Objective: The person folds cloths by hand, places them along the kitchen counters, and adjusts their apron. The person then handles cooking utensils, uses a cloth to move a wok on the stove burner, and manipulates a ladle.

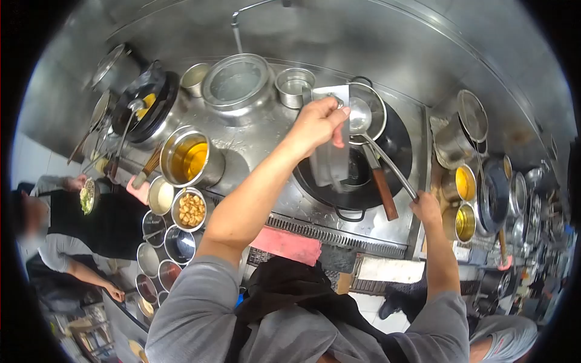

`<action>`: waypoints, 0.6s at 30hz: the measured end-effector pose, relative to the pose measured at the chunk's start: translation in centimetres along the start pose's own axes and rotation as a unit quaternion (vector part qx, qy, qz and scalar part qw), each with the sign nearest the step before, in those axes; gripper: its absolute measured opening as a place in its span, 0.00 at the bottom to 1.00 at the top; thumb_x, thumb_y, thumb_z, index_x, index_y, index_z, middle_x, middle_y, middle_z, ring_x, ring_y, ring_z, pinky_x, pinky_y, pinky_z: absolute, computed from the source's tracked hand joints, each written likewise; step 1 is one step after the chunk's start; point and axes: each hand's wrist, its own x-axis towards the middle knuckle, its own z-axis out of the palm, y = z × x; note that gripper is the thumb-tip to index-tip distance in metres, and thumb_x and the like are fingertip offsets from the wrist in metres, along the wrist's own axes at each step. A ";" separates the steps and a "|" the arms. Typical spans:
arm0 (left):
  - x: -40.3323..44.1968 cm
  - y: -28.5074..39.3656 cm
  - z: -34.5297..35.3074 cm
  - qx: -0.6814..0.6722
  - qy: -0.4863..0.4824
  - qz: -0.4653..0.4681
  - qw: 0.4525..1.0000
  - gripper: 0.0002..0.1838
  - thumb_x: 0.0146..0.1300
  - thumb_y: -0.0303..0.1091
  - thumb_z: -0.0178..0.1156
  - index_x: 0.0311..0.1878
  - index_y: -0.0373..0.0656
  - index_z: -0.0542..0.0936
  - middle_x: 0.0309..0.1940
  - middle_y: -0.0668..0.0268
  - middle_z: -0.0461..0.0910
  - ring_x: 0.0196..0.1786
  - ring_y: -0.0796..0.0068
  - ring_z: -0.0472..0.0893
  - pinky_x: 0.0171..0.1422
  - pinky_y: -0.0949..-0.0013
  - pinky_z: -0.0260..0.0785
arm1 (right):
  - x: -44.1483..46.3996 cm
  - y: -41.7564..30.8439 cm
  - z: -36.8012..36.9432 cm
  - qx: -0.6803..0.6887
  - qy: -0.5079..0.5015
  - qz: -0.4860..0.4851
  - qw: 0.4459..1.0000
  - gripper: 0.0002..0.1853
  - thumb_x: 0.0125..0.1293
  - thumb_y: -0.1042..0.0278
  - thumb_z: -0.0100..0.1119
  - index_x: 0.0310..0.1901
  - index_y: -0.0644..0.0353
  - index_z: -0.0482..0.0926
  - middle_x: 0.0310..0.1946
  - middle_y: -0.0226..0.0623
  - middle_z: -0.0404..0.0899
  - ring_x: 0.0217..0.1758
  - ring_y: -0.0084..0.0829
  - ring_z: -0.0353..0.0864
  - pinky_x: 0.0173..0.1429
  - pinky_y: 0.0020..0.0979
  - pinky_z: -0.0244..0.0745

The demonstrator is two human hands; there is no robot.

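Note:
My left hand [324,124] grips the upper part of a grey, rectangular container [327,166], which looks metal and is partly blurred. It is held over a large dark wok [396,139] set in the steel stove. My right hand [426,209] is closed round the end of a long-handled steel ladle [392,164]. The ladle's bowl is beside the container, above the wok. Across the wok lies a round-rimmed utensil with a wooden handle [382,187]; the ladle and container cover part of it.
Left on the stove stands a steel pot of yellow liquid [195,158], near a bowl of browned pieces [190,210]. At the back are a large lidded pot [236,85] and a small steel pot [295,85]. Another person [72,224] works at left. Pots and yellow-filled containers [465,181] crowd the right.

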 end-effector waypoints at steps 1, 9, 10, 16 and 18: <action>-1.5 1.4 -1.2 -0.035 0.023 -0.002 0.999 0.13 0.69 0.37 0.60 0.29 0.41 0.72 0.20 0.68 0.72 0.20 0.78 0.74 0.25 0.70 0.72 | -0.8 -0.6 -0.4 0.009 0.024 0.002 1.000 0.10 0.52 0.70 0.62 0.38 0.58 0.81 0.31 0.50 0.83 0.42 0.51 0.84 0.46 0.48 0.78; -7.2 -3.2 -12.5 0.214 0.271 0.005 0.938 0.25 0.60 0.48 0.66 0.18 0.39 0.73 0.12 0.64 0.69 0.20 0.74 0.72 0.27 0.63 0.65 | -0.5 0.1 -0.4 0.068 0.284 -0.033 0.956 0.14 0.54 0.78 0.61 0.41 0.59 0.70 0.28 0.50 0.79 0.32 0.56 0.80 0.38 0.49 0.75; -7.0 -5.2 -13.9 0.210 0.281 0.009 0.936 0.25 0.60 0.48 0.66 0.18 0.39 0.73 0.12 0.64 0.69 0.20 0.74 0.72 0.27 0.63 0.65 | 0.3 -1.8 -1.2 0.094 0.162 -0.034 0.982 0.15 0.58 0.77 0.63 0.45 0.60 0.71 0.25 0.48 0.79 0.26 0.52 0.81 0.30 0.45 0.75; -5.3 -14.2 -20.4 0.291 0.320 -0.088 0.897 0.23 0.57 0.50 0.65 0.22 0.37 0.76 0.18 0.55 0.74 0.24 0.63 0.74 0.36 0.58 0.68 | 6.0 -22.6 -7.2 0.299 -0.009 -0.075 0.951 0.19 0.57 0.69 0.60 0.52 0.61 0.77 0.24 0.50 0.80 0.25 0.40 0.83 0.31 0.40 0.77; -4.8 -15.2 -21.4 0.307 0.314 -0.100 0.893 0.22 0.56 0.51 0.65 0.25 0.38 0.79 0.24 0.52 0.78 0.31 0.55 0.78 0.42 0.55 0.71 | 9.9 -29.1 -5.8 0.224 0.047 -0.162 0.960 0.22 0.57 0.70 0.57 0.55 0.62 0.75 0.30 0.55 0.82 0.34 0.48 0.85 0.40 0.46 0.78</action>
